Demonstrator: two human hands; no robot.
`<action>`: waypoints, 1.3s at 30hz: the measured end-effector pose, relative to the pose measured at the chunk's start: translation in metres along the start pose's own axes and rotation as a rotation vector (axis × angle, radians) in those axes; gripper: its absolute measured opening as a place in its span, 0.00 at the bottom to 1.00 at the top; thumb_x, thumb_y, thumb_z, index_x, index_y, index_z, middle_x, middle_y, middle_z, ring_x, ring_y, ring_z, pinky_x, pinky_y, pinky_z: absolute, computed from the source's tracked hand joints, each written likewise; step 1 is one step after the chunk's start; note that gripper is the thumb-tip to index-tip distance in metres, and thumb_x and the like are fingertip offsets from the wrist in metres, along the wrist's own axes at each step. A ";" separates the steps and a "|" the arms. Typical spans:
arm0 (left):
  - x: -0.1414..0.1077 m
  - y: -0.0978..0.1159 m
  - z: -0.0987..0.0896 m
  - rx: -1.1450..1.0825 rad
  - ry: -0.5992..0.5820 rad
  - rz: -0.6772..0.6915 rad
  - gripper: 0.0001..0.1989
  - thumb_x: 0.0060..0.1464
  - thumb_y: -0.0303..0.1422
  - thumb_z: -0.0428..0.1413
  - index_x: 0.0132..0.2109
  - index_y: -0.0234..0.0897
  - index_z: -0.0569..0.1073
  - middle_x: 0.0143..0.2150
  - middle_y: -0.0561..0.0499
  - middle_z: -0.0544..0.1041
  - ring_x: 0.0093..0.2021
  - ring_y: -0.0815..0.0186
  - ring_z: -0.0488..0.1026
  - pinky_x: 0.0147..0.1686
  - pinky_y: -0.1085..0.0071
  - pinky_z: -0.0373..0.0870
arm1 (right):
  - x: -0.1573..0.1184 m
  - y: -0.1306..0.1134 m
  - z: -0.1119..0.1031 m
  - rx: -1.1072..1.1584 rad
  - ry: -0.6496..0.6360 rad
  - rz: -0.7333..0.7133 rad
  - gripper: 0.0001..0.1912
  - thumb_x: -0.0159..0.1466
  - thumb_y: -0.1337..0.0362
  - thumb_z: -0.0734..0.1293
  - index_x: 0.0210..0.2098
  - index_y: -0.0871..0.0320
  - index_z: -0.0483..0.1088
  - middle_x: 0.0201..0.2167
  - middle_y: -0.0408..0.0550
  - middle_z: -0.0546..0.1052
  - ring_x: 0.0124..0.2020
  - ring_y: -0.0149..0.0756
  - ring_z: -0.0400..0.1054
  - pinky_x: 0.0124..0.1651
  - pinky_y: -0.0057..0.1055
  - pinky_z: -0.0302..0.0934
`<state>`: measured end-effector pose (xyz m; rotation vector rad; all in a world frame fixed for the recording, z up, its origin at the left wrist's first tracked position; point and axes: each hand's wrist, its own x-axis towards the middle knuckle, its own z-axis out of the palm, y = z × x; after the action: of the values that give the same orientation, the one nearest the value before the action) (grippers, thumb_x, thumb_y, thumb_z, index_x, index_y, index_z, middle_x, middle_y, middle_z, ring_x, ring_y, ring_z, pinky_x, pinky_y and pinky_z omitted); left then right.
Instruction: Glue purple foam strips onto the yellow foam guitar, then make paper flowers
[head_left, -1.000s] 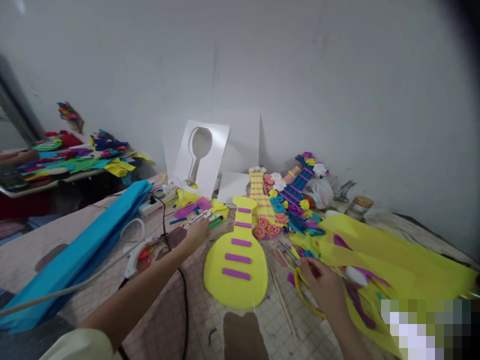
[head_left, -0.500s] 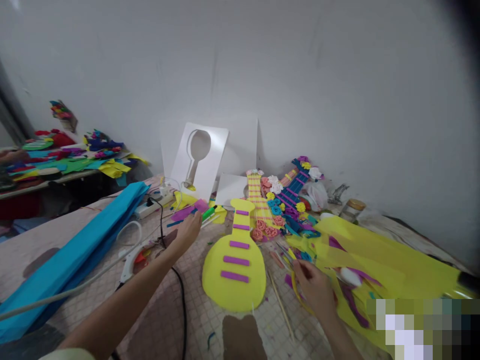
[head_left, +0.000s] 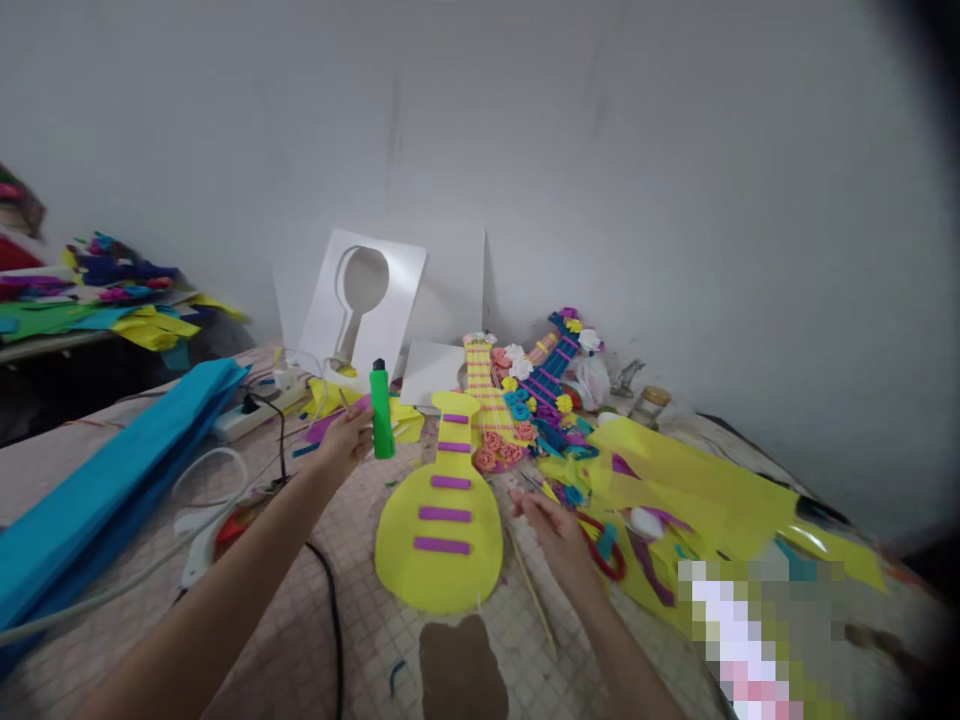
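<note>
My left hand (head_left: 346, 442) is closed around a green tube with a black cap (head_left: 382, 412), held upright above the table, left of the yellow guitar-shaped cutout (head_left: 439, 580). The cutout lies flat, with several purple strips (head_left: 444, 514) across its neck and body. My right hand (head_left: 546, 520) hovers beside the cutout's right edge, fingers loosely curled and apart, with nothing visible in them. Just right of it lie scissors with a red handle (head_left: 616, 562), partly hidden by the hand. A thin wooden stick (head_left: 534, 592) lies between the cutout and my right forearm.
Flower-decorated guitar shapes (head_left: 551, 370) stand behind the cutout. A white board with a guitar-shaped hole (head_left: 409, 275) leans on the wall. Blue paper (head_left: 127, 480), a power strip (head_left: 240, 420) and cables lie left. Yellow sheets (head_left: 697, 490) and scraps cover the right.
My left hand has picked up the green tube and raised it upright. My right hand has let go of the scissors and moved left toward the cutout. The view has turned right.
</note>
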<state>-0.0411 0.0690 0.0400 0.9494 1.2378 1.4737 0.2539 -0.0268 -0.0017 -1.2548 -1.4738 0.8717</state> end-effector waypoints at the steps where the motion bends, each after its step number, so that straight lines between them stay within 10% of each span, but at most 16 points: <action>1: -0.008 -0.001 0.007 -0.064 -0.056 -0.048 0.16 0.51 0.30 0.52 0.24 0.39 0.50 0.15 0.64 0.45 0.12 0.79 0.43 0.13 0.81 0.42 | -0.001 -0.004 0.005 0.021 -0.033 0.000 0.18 0.57 0.50 0.62 0.31 0.60 0.71 0.32 0.50 0.74 0.37 0.40 0.68 0.41 0.34 0.61; 11: -0.099 -0.018 0.066 -0.307 -0.516 -0.429 0.16 0.47 0.33 0.58 0.25 0.37 0.56 0.14 0.64 0.48 0.12 0.80 0.44 0.11 0.81 0.41 | -0.017 -0.034 0.063 0.672 -0.365 0.189 0.16 0.57 0.51 0.64 0.40 0.53 0.68 0.33 0.44 0.73 0.28 0.33 0.69 0.33 0.33 0.65; 17: -0.114 -0.023 0.068 -0.208 -0.524 -0.292 0.19 0.44 0.38 0.59 0.24 0.37 0.54 0.13 0.65 0.48 0.11 0.81 0.42 0.12 0.81 0.38 | -0.036 -0.024 0.066 0.719 -0.194 0.237 0.15 0.54 0.57 0.69 0.35 0.56 0.61 0.19 0.34 0.65 0.16 0.24 0.62 0.20 0.24 0.62; 24: -0.130 -0.031 0.085 -0.056 -0.553 -0.170 0.22 0.44 0.39 0.59 0.25 0.40 0.49 0.16 0.63 0.57 0.12 0.75 0.60 0.11 0.81 0.51 | -0.056 -0.029 0.057 0.742 -0.282 0.092 0.17 0.59 0.54 0.64 0.45 0.51 0.58 0.30 0.39 0.65 0.19 0.24 0.62 0.21 0.26 0.61; 39: -0.136 -0.034 0.109 -0.042 -0.591 -0.182 0.23 0.44 0.39 0.58 0.23 0.39 0.49 0.12 0.65 0.49 0.12 0.79 0.44 0.13 0.81 0.42 | -0.059 -0.019 0.044 0.739 -0.132 0.094 0.15 0.60 0.50 0.60 0.40 0.53 0.58 0.26 0.37 0.61 0.15 0.19 0.55 0.14 0.19 0.49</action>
<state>0.1015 -0.0360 0.0290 1.1081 0.8271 0.9694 0.2056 -0.0849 -0.0089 -0.7196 -1.0301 1.4176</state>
